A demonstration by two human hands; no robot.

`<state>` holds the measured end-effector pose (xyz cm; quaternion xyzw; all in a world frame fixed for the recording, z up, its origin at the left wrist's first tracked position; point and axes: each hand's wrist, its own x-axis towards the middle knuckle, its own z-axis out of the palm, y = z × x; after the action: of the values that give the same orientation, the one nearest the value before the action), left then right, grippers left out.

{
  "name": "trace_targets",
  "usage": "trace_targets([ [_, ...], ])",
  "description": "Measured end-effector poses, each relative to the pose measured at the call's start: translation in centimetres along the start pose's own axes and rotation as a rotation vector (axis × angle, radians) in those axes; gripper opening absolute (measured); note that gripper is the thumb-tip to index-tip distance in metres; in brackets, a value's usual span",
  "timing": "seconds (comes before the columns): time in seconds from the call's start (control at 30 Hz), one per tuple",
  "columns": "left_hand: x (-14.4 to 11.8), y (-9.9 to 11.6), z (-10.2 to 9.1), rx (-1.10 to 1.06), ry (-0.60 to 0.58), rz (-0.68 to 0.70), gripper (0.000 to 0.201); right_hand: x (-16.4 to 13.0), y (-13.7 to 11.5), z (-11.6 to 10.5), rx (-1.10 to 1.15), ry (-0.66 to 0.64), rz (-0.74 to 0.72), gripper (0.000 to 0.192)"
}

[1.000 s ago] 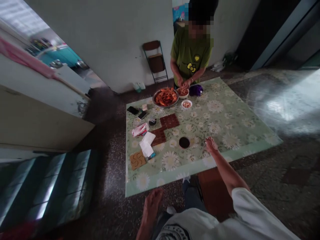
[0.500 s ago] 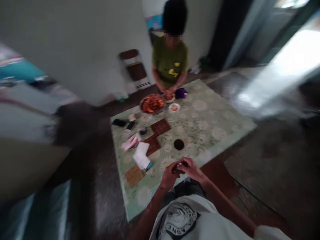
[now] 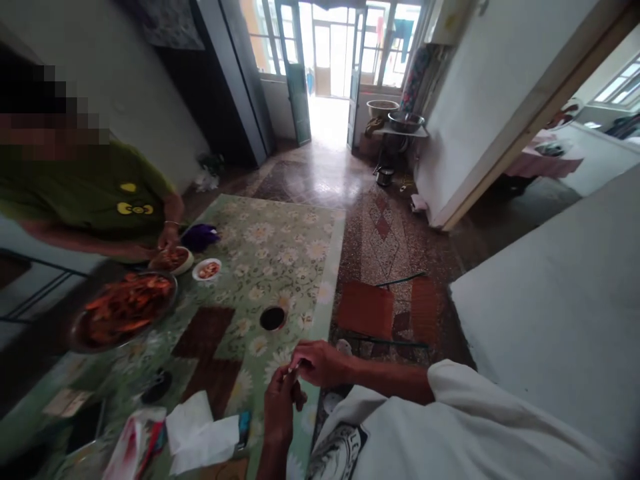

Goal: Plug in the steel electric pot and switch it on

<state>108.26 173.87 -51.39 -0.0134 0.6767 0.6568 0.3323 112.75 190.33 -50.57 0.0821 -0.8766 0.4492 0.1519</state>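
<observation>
Both of my hands meet over the near edge of the flowered tablecloth. A small whitish thing, too small to name, shows between the fingertips. My left hand is closed on it from below, fingers bent. From the right, my right hand pinches at the same spot with thumb and fingers. Just beyond them lies a dark round dish or hole-like disc. White paper sheets and a small blue packet are to the left of my left hand.
Across the table a person in a green shirt works with both hands at a bowl. Nearby are a large tray of reddish-orange pieces, a small white bowl and a purple cloth. A brown chair stands at right.
My view has swung to the right, bringing in the bright doorway, and the table has shifted left in it. My hands stay together at the whitish thing.
</observation>
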Motion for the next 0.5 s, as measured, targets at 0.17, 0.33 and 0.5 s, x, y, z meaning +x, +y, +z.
trace_targets([
  [0.17, -2.5, 1.2, -0.7, 0.053, 0.088, 0.069, 0.061, 0.2, -1.3, 0.5, 0.022, 0.066, 0.059, 0.02],
  [0.33, -4.0, 1.6, -1.2, 0.134, 0.183, 0.13, 0.062, 0.7, -1.7, 0.8, 0.022, -0.061, 0.01, 0.017],
  [0.5, -4.2, 1.2, 0.5, -0.037, 0.171, 0.104, 0.054, 0.5, -2.2, -1.2, -0.021, -0.085, -0.071, 0.018],
])
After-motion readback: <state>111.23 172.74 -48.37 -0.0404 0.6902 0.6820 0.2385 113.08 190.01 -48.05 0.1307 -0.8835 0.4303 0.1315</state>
